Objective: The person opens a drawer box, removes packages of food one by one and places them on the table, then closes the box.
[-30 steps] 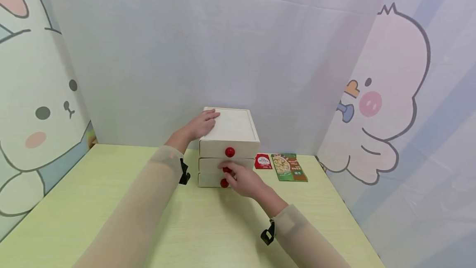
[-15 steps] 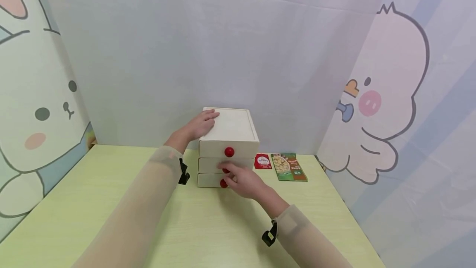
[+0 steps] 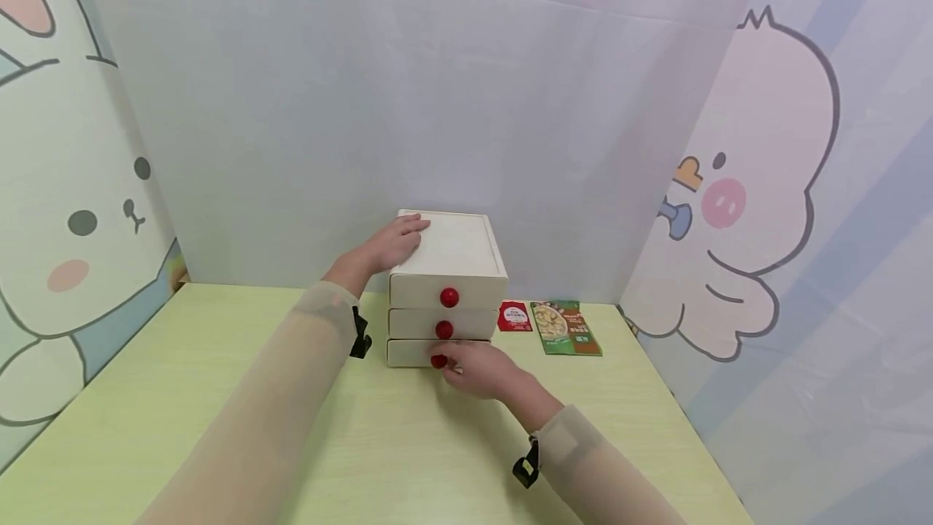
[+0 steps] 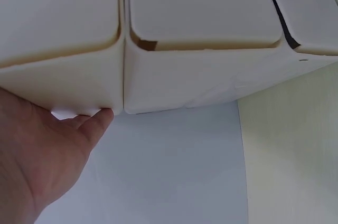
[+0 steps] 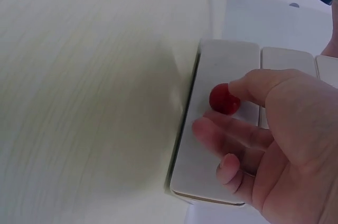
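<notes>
A white cabinet of three stacked drawers (image 3: 466,243), each with a red round knob, stands on the table against the back curtain. All three drawers look closed. My left hand (image 3: 394,246) rests on the cabinet's top left edge, fingers laid on the top; in the left wrist view its fingertips touch the white side wall (image 4: 174,76). Down at the lowest drawer (image 3: 410,353), my right hand (image 3: 477,369) pinches the bottom knob (image 5: 224,99) between thumb and finger, its other fingers loosely bent beside the drawer front. The middle knob (image 3: 444,330) and top knob (image 3: 449,297) are uncovered.
Right of the cabinet lie a small red packet (image 3: 515,317) and a green-and-brown food packet (image 3: 566,328), both flat on the pale yellow table (image 3: 394,444). Curtains with cartoon animals enclose the table on the left and right, with a plain grey curtain (image 3: 437,104) behind.
My right hand has moved down from the middle drawer's knob to the bottom one, uncovering the middle knob. The left hand, cabinet and packets stay where they were.
</notes>
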The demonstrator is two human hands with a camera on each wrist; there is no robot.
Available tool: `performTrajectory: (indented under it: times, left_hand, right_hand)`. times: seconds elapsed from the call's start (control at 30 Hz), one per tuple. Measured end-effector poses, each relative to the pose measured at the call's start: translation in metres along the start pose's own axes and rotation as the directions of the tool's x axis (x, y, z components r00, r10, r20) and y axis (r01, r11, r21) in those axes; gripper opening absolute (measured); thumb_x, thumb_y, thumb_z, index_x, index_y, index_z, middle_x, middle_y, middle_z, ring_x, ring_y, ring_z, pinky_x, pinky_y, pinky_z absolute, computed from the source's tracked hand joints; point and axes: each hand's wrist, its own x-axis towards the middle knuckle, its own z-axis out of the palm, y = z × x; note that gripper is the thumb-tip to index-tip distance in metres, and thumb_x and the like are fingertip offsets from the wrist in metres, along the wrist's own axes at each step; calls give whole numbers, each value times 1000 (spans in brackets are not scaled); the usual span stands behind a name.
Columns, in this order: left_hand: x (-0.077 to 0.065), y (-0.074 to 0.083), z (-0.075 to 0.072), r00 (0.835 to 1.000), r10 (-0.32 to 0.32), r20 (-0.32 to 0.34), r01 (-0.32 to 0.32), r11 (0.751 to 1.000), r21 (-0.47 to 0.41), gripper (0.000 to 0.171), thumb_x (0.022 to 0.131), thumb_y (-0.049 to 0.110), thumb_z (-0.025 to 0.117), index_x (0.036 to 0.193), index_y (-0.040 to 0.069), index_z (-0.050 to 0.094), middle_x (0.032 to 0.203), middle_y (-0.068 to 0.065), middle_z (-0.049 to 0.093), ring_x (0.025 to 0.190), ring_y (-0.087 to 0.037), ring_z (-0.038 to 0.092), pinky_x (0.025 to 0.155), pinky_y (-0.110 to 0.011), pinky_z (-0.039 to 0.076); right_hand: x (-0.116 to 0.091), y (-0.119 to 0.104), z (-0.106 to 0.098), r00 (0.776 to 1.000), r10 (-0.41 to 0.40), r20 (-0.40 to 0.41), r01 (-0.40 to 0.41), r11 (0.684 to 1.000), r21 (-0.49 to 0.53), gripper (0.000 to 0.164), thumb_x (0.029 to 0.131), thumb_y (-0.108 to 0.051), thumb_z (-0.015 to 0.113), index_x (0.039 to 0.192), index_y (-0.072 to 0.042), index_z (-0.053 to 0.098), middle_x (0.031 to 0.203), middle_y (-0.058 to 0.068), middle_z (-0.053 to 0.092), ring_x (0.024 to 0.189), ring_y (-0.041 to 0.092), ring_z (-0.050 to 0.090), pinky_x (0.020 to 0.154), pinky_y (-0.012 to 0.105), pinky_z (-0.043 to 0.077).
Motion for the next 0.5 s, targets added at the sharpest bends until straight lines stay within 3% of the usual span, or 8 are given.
performTrajectory:
  times: [0.27,0.5]
  left_hand:
    - [5,-1,-3,1000,-6,27,6,1000,7,63,115,31,23,173,10,33,185,-15,15,173,-40,8,140,-59,11]
    - [6,0,-6,999,-30,39,30,1000,1,62,115,30,24,174,11,34,186,-13,14,173,-39,7,140,-59,11]
  right_hand:
    - [7,5,13,999,-10,-41,9,1000,-8,30,105,-18,71,135,-18,73,118,0,79,91,10,65,91,33,62]
    - [12,4,17,996,-25,-85,25,1000,3,23,103,-16,75,127,-17,77,108,-2,79,87,9,63,88,31,60]
